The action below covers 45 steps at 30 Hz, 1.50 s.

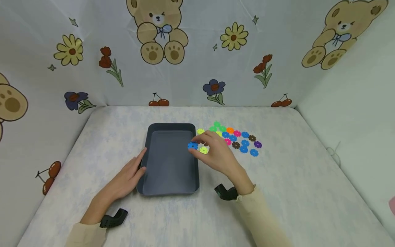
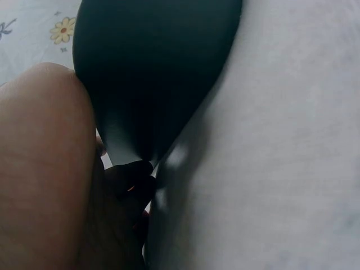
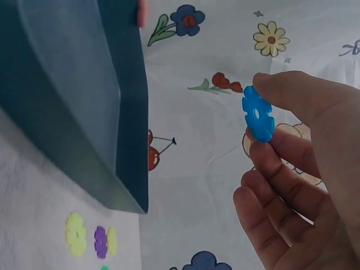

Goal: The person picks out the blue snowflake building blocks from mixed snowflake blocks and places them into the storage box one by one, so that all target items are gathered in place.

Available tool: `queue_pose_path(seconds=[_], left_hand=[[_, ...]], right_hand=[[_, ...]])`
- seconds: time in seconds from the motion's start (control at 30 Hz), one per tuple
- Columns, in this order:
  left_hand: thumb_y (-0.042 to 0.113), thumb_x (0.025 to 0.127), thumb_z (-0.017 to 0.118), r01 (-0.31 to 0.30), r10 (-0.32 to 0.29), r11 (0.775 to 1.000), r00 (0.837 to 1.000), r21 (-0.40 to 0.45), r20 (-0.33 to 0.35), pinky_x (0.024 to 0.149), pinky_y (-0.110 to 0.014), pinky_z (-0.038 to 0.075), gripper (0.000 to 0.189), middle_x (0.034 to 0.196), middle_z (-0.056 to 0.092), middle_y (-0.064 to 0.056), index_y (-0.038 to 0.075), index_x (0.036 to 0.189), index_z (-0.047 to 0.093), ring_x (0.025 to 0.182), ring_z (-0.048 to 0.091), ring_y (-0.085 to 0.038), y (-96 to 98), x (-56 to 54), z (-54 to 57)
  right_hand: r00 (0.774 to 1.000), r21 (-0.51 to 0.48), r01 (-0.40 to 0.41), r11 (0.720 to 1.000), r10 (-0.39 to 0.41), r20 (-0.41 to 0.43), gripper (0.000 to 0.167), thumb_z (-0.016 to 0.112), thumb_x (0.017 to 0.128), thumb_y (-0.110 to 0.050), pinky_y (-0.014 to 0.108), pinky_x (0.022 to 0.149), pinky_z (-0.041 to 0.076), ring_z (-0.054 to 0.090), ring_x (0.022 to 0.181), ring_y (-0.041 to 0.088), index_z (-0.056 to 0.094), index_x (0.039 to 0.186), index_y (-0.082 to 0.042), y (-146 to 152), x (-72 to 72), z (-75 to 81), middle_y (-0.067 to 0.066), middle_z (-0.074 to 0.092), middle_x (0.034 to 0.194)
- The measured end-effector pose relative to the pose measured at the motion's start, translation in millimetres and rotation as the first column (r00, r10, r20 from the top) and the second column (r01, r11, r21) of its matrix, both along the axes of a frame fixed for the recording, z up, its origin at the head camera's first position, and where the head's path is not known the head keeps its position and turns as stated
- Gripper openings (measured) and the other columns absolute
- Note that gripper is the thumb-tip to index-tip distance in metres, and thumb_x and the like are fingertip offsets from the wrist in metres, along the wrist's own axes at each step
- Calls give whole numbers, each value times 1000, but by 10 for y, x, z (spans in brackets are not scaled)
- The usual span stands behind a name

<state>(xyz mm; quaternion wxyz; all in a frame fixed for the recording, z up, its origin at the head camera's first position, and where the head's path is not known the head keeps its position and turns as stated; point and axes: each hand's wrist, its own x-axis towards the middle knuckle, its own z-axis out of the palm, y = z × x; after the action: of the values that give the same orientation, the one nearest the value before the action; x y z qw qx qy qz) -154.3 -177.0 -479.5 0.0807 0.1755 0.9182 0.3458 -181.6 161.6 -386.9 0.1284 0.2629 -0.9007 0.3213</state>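
My right hand (image 1: 216, 152) pinches a blue flower-shaped plastic disc (image 1: 192, 146) between thumb and fingers, over the right rim of a dark grey rectangular tray (image 1: 168, 164). In the right wrist view the notched blue disc (image 3: 259, 114) is tilted, with a hole at its centre, and the other fingers are loosely bent below it. My left hand (image 1: 128, 176) rests at the tray's left side, its fingertips and thumb tip on the rim. The left wrist view shows the tray's outer wall (image 2: 152, 73) close beside that hand, with its fingers in shadow.
Several coloured flower discs (image 1: 243, 149) lie spread on the table (image 1: 277, 192) right of the tray, in blue, green, pink, brown, orange and purple. A yellow-green disc (image 1: 203, 150) sits near the tray's right wall. Behind stands a cartoon-printed cloth (image 1: 191, 79).
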Motion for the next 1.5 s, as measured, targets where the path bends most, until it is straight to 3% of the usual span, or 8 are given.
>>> queue_pose_path(seconds=[0.17, 0.57, 0.83, 1.5], left_hand=[[37, 114, 36, -3, 4, 1000, 1000, -11, 4, 118, -74, 17, 67, 171, 11, -23, 31, 167, -4, 154, 13, -54, 10, -104, 56], [39, 114, 35, 3, -1, 999, 999, -33, 40, 118, -75, 14, 67, 171, 10, -23, 33, 167, -6, 154, 9, -55, 19, -83, 18], [40, 114, 35, -2, 3, 1000, 999, -30, 41, 117, -76, 15, 67, 171, 10, -23, 33, 167, -6, 154, 9, -56, 17, -72, 20], [39, 114, 35, -4, 5, 1000, 999, -27, 43, 115, -78, 15, 66, 170, 11, -26, 34, 167, -5, 153, 11, -58, 26, -76, 17]], right_hand=[[999, -6, -49, 999, 49, -15, 29, 83, 90, -28, 38, 81, 57, 60, 95, 20, 76, 112, -11, -98, -85, 105, 2, 67, 99], [994, -37, -108, 993, 109, 26, 28, 83, 90, -28, 35, 82, 58, 63, 96, 18, 77, 112, -11, -349, -21, 71, 1, 67, 103], [990, 25, -144, 989, 144, -5, 26, 82, 91, -31, 25, 81, 54, 61, 96, 14, 77, 110, -14, -492, -6, -16, -3, 68, 100], [971, 76, -240, 968, 239, 24, 27, 74, 98, -33, 24, 85, 54, 63, 100, 11, 75, 118, -15, -736, 45, -253, -4, 69, 108]])
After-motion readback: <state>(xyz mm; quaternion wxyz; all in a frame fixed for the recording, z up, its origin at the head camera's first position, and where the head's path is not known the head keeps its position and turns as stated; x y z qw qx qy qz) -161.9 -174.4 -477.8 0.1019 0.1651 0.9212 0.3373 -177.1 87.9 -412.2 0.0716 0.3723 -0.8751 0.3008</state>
